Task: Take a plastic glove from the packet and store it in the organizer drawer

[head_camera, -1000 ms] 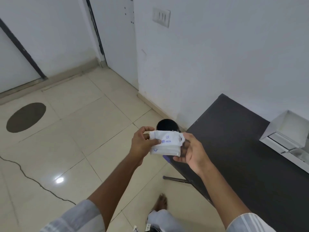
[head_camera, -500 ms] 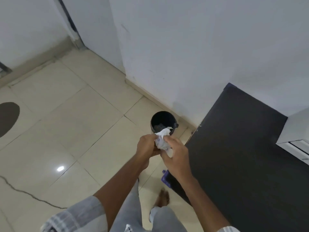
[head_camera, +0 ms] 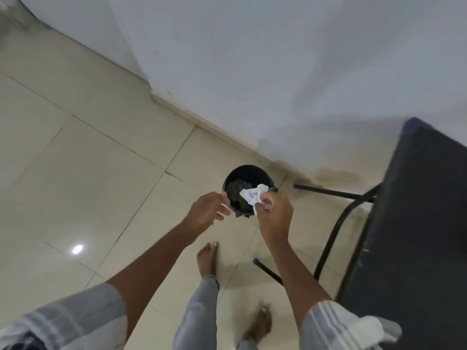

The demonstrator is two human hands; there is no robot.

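My right hand (head_camera: 274, 214) grips a crumpled white glove packet (head_camera: 253, 194) with blue print, held just above the right side of a black bin's mouth. My left hand (head_camera: 207, 210) hangs beside it at the bin's left rim, fingers loosely curled and holding nothing. The two hands are apart. The organizer drawer is out of view.
The round black bin (head_camera: 240, 180) stands on the tiled floor near the wall and has dark contents. A black table (head_camera: 417, 223) with thin metal legs (head_camera: 333, 233) fills the right side. My bare feet (head_camera: 207, 258) are on the tiles below the hands.
The view tilted down and moved toward the bin. The packet went from flat between both hands to crumpled in my right hand alone, and my left hand let go.
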